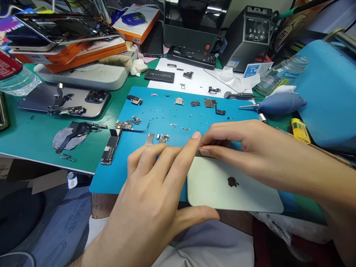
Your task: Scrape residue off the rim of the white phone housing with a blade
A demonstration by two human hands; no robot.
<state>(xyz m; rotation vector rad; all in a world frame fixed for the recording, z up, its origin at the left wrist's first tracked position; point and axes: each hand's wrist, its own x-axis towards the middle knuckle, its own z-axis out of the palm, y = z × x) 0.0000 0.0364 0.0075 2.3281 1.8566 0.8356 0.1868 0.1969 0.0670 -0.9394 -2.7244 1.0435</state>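
A pale phone (214, 187) with a dark apple logo lies back side up at the front of the blue mat (128, 148), its near edge at the table's front edge. My right hand (244, 152) reaches over it, thumb and forefinger closed at its upper left edge; the fingertips hide that corner. My left hand (158, 181) is held over the phone's left side with fingers stretched and thumb apart. Its forefinger tip is close to my right fingertips; whether it touches the phone, I cannot tell.
Small screws and metal parts (179, 101) are spread on the mat, with a circuit board (110, 148) at its left. A dark phone (91, 100) lies left. Behind are a battery (159, 75) and white paper (194, 79). A blue air blower (280, 104) and glass jar (286, 76) stand right.
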